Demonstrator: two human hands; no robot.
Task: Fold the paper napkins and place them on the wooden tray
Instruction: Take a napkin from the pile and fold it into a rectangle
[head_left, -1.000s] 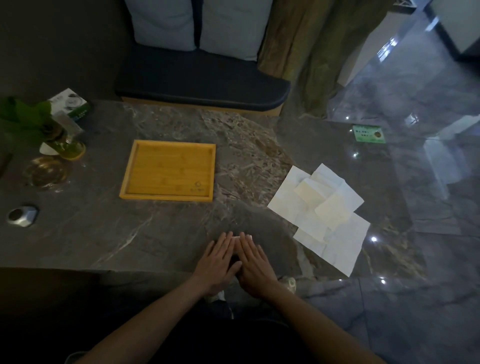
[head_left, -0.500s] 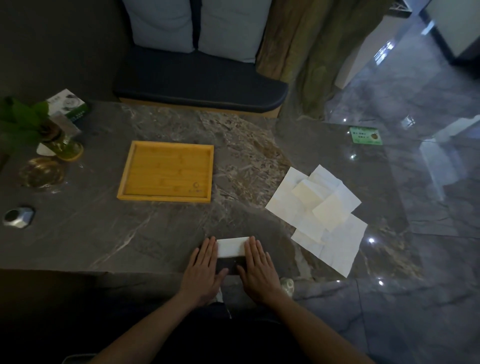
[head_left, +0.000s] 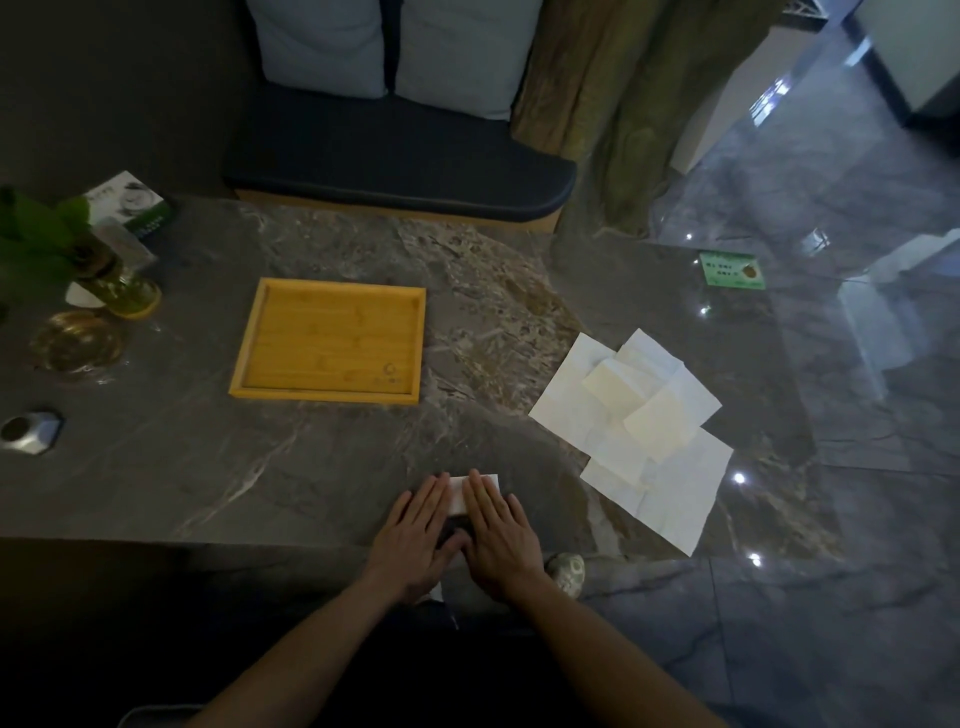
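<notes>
A small folded white napkin (head_left: 457, 493) lies near the table's front edge. My left hand (head_left: 415, 540) and my right hand (head_left: 501, 535) lie flat on it side by side, fingers together, palms down, covering most of it. Only a strip between the hands and its far right corner show. The wooden tray (head_left: 249, 343) sits further back and to the left, with nothing in it. A loose pile of white napkins (head_left: 634, 431) lies to the right, some spread out and two folded smaller on top.
On the dark marble table (head_left: 208, 467), a glass vase with green leaves (head_left: 114, 280), a glass dish (head_left: 72, 343) and a silver object (head_left: 31, 431) stand at the left. A green card (head_left: 732, 269) lies at the far right. A cushioned bench (head_left: 395, 156) is behind.
Half a second ago my hands were apart with the napkin's middle showing. They have slid together over it, back to about where they lay a second ago.
</notes>
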